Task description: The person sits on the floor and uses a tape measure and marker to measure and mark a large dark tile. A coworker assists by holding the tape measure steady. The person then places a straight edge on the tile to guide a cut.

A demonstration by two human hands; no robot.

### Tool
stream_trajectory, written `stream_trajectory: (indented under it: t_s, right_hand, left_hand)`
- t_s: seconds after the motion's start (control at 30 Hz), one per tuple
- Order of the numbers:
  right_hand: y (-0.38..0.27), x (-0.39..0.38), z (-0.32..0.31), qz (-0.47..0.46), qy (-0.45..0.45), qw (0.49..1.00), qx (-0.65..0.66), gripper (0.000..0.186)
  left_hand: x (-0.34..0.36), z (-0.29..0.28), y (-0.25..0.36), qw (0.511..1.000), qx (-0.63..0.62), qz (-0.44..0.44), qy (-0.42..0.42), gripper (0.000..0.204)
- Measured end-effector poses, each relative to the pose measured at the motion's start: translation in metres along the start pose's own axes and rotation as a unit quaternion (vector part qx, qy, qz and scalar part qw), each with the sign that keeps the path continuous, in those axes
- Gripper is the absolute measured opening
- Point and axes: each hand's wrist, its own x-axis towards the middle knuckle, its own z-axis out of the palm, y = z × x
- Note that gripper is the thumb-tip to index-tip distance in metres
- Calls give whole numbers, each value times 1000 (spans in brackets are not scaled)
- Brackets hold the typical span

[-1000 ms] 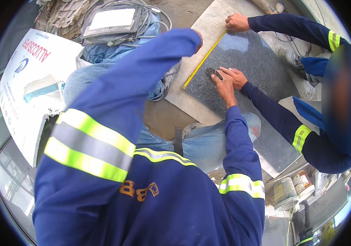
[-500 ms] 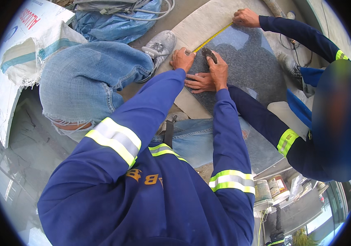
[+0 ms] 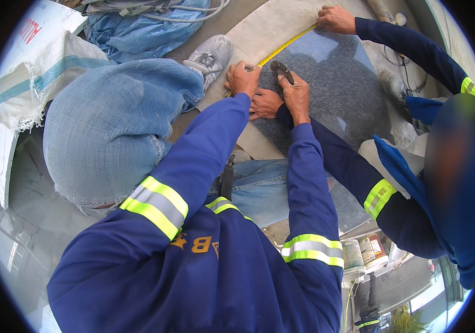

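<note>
My left hand (image 3: pixel 242 79) has its fingers curled on the lower end of a yellow measuring tape (image 3: pixel 290 41). My right hand (image 3: pixel 296 95) grips a small black hand tool (image 3: pixel 281 70) beside it. Both are over a dark speckled slab (image 3: pixel 343 83), which lies on a pale board (image 3: pixel 246 36). A co-worker's hand (image 3: pixel 335 19) holds the tape's upper end; the co-worker's other hand (image 3: pixel 266 102) rests between and under mine, partly hidden by them.
My bent knee (image 3: pixel 101 130) and shoe (image 3: pixel 210 55) are left of the slab, near a white sack (image 3: pixel 43 77) and blue sheeting with cables (image 3: pixel 126 33). The co-worker (image 3: pixel 454 188) crouches at the right. Buckets (image 3: pixel 371 252) stand lower right.
My left hand has come down onto the tape's lower end. My right hand has moved up and left with the black tool. The view has shifted, showing more of my left leg.
</note>
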Motion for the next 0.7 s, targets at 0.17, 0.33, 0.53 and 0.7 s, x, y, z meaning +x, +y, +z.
stream_trajectory:
  t_s: [0.17,0.33,0.53,0.7]
  right_hand:
    - [2,1,0,16,0,999,48,26]
    - [5,-2,7,7,7,1000,19,28]
    - [-10,-1,11,22,-31,999,-20,31]
    - [-12,3,22,-64,-18,997,-44,26]
  left_hand:
    - [1,0,-1,1000,-9,6,5,36]
    - [2,4,-8,1000,-11,0,6,37]
    - [3,3,-10,1000,-7,-4,-3,41]
    - [2,1,-7,1000,-2,-5,-4,43]
